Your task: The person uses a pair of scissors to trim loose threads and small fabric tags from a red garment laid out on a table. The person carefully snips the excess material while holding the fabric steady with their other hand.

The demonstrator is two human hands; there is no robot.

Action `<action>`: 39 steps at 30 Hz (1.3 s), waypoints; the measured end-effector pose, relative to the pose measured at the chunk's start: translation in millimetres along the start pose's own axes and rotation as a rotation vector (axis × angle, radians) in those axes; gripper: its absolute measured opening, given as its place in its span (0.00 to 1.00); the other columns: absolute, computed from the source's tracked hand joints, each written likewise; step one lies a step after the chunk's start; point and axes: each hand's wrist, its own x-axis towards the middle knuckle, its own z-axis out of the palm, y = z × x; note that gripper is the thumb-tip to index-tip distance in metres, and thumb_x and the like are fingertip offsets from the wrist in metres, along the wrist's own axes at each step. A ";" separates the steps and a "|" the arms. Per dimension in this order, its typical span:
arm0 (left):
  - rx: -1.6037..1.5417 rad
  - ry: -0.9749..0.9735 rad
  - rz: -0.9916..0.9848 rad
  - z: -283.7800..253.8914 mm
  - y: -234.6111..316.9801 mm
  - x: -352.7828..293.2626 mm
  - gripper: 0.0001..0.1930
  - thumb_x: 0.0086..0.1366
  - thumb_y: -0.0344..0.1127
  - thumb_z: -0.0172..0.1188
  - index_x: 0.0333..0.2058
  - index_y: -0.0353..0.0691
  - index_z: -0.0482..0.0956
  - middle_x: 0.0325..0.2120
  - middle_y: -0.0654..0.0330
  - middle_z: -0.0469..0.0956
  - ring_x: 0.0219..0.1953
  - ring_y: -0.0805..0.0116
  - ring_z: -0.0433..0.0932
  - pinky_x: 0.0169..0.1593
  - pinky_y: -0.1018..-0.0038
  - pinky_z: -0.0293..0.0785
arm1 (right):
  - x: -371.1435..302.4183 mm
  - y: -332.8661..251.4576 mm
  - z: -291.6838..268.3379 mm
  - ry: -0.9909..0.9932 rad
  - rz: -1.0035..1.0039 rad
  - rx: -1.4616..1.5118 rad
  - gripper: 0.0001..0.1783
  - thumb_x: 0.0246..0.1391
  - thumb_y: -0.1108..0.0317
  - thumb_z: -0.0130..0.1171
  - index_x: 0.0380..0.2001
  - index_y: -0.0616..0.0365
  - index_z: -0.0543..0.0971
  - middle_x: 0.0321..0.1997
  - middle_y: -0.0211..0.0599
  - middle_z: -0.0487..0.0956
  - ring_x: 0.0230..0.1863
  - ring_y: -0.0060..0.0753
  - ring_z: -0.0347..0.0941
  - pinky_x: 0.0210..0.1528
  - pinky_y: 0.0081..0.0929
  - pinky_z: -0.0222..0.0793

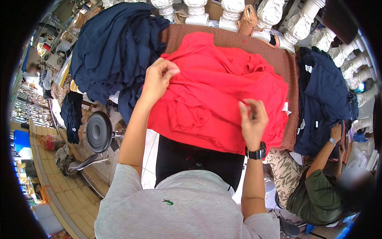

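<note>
Red garments (pixel 227 79) lie spread and rumpled over a table in front of me, several folds overlapping. At the left side of the red cloth, my left hand (pixel 158 77) is closed in a pinch on the fabric, with a crease running away from the fingertips. Over the lower right part of the cloth, my right hand (pixel 254 119) has its fingers curled round something small and dark that I cannot make out. A black watch sits on my right wrist. A small white label (pixel 285 106) shows at the right edge of the red cloth.
A tall heap of navy garments (pixel 111 47) stands left of the red cloth. Brown textured cloth (pixel 292 79) covers the table. At right, a co-worker (pixel 318 195) handles more navy garments (pixel 322 95). White balusters (pixel 232 14) line the far side; a black stool (pixel 98 131) stands left.
</note>
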 end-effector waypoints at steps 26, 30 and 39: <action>-0.202 -0.132 -0.087 13.6 -2.8 -0.4 0.05 0.65 0.27 0.67 0.34 0.32 0.81 0.27 0.62 0.80 0.28 0.77 0.74 0.34 0.78 0.71 | 3.4 33.9 63.3 -0.250 0.251 0.316 0.10 0.69 0.65 0.59 0.37 0.62 0.77 0.31 0.26 0.76 0.33 0.16 0.67 0.38 0.19 0.66; 0.132 -0.103 0.042 12.7 16.5 -26.5 0.06 0.61 0.26 0.70 0.31 0.30 0.83 0.27 0.57 0.79 0.26 0.69 0.77 0.33 0.74 0.72 | 1.6 41.0 67.8 -0.286 0.268 0.321 0.10 0.70 0.65 0.58 0.37 0.61 0.77 0.32 0.24 0.75 0.36 0.15 0.67 0.42 0.17 0.64; -0.401 0.144 -0.217 -38.3 -26.9 -77.7 0.04 0.73 0.27 0.58 0.40 0.34 0.79 0.35 0.64 0.75 0.35 0.77 0.76 0.38 0.80 0.72 | -1.4 39.4 55.7 -0.259 0.335 0.387 0.12 0.71 0.65 0.57 0.36 0.63 0.76 0.32 0.26 0.76 0.35 0.17 0.68 0.41 0.19 0.66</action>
